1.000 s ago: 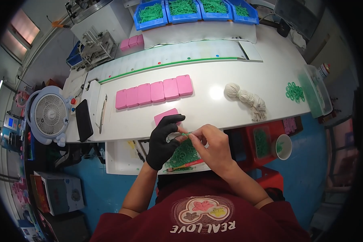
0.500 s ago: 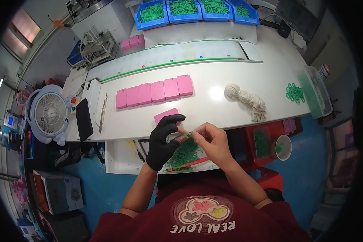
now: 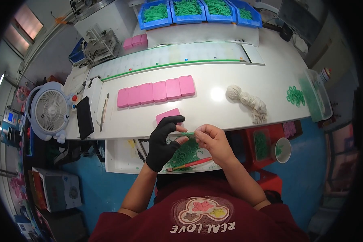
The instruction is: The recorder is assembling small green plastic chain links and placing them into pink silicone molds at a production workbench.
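A small green plastic piece (image 3: 188,133) is pinched between my two hands above an open drawer. My left hand (image 3: 164,142), in a black glove with bare thumb and fingertips, holds its left end. At the other end, the thumb and fingers of my right hand (image 3: 214,142) are pressed together, hiding part of it. Below lies a heap of green plastic rings (image 3: 184,156) in the white drawer (image 3: 121,163), along with a red-handled tool (image 3: 195,163). Just beyond my left hand a single pink block (image 3: 167,115) rests on the table, partly covered by the glove.
Farther back stands a row of pink blocks (image 3: 153,92), before a conveyor strip (image 3: 173,58) carrying small coloured pieces. A bundle of cream string (image 3: 248,104) and green rings (image 3: 295,96) lie right. Blue bins (image 3: 155,23) line the back; a fan (image 3: 49,109) is left.
My right fingers have shifted slightly right and curled more, while my left hand keeps its pinch. The small coloured pieces on the conveyor have moved left, and an orange one shows at its right end.
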Motion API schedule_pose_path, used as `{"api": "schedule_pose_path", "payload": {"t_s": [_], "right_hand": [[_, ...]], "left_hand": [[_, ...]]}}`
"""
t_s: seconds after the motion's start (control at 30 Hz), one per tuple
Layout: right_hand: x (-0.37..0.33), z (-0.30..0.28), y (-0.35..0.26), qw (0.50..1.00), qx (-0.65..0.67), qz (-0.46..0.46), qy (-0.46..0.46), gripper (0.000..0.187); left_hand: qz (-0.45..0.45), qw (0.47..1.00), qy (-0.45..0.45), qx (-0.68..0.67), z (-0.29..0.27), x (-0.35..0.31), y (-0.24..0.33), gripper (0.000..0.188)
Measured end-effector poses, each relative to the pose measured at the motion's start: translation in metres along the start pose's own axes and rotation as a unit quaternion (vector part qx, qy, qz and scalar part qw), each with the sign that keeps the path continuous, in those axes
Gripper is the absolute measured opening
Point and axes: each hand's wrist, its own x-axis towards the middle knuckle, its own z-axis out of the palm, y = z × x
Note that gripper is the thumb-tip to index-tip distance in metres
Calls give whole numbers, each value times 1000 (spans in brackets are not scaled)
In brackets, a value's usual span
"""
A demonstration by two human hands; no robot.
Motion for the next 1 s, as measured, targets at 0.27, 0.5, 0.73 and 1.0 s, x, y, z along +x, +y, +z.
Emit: {"api": "schedule_pose_path", "payload": {"t_s": [0.27, 0.5, 0.73, 1.0], "right_hand": [[5, -5, 7, 978, 168, 96, -74, 14], [7, -5, 10, 971, 183, 123, -91, 14], [9, -6, 11, 956, 227, 143, -120, 14], [7, -5, 7, 965, 211, 124, -95, 13]], "left_hand": [[5, 1000, 17, -19, 0, -3, -5, 18], [-5, 1000, 7, -28, -1, -4, -4, 17], [3, 1000, -4, -24, -2, -2, 1, 16], [-3, 998, 22, -56, 1, -2, 10, 33]]}}
